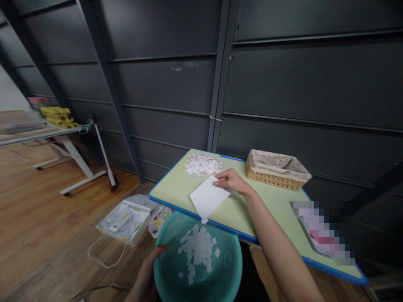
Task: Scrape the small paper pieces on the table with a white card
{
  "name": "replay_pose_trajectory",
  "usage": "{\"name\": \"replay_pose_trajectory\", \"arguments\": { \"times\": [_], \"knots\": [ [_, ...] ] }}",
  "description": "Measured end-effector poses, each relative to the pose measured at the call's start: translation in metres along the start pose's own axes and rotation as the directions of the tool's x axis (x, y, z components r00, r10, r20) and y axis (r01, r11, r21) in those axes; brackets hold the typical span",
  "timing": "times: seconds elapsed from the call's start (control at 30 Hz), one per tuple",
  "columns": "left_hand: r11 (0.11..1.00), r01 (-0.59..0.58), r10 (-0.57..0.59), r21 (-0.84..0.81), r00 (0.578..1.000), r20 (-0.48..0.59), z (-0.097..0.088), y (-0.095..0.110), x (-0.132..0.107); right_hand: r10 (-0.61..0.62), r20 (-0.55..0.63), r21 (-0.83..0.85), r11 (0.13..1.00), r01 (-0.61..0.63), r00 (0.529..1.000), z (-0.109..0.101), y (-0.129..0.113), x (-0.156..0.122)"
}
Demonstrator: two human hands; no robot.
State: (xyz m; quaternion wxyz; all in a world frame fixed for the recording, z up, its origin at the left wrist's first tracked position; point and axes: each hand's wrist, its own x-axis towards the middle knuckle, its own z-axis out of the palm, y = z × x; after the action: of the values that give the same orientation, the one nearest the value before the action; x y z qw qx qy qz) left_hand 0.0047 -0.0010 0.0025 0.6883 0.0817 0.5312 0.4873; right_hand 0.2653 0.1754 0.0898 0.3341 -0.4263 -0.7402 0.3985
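Note:
My right hand [232,181] is closed on a flat white card [209,198], its edge resting on the green table top [270,205] near the blue front edge. A small white paper scrap [204,220] lies at that edge, below the card. My left hand [147,268] grips the rim of a teal plastic basket [220,272] held just under the table edge. Several white paper scraps [197,249] lie inside the basket. A pile of white and pink paper scraps [202,164] sits on the table's far left corner, beyond the card.
A wicker tray [277,170] with cloth lining stands at the back of the table. A blurred-out item [324,235] lies at the right. On the wooden floor lie a white box [126,218] and a cord. Dark metal panels form the wall; another table [37,130] stands far left.

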Motion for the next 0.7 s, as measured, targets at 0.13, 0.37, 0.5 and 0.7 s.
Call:
{"name": "replay_pose_trajectory", "arguments": {
  "times": [0.13,0.37,0.5,0.7],
  "knots": [
    [1.0,0.017,-0.017,-0.01,1.0,-0.01,0.001,0.0,-0.001,0.0,-0.094,0.14,0.99,0.013,0.996,0.008,0.006,0.008],
    [1.0,-0.005,0.005,0.024,1.0,-0.001,-0.006,-0.001,0.004,-0.092,-0.698,-0.045,0.995,0.084,0.71,0.006,0.026,0.023],
    [0.999,0.04,-0.041,0.012,0.998,0.039,-0.007,-0.001,0.005,-0.162,-0.624,-0.141,0.986,0.094,0.764,0.027,0.03,0.029],
    [1.0,0.008,-0.008,0.008,1.0,0.0,-0.006,-0.001,0.003,-0.225,-0.487,-0.31,0.948,0.074,0.844,0.041,0.032,0.036]
  ]
}}
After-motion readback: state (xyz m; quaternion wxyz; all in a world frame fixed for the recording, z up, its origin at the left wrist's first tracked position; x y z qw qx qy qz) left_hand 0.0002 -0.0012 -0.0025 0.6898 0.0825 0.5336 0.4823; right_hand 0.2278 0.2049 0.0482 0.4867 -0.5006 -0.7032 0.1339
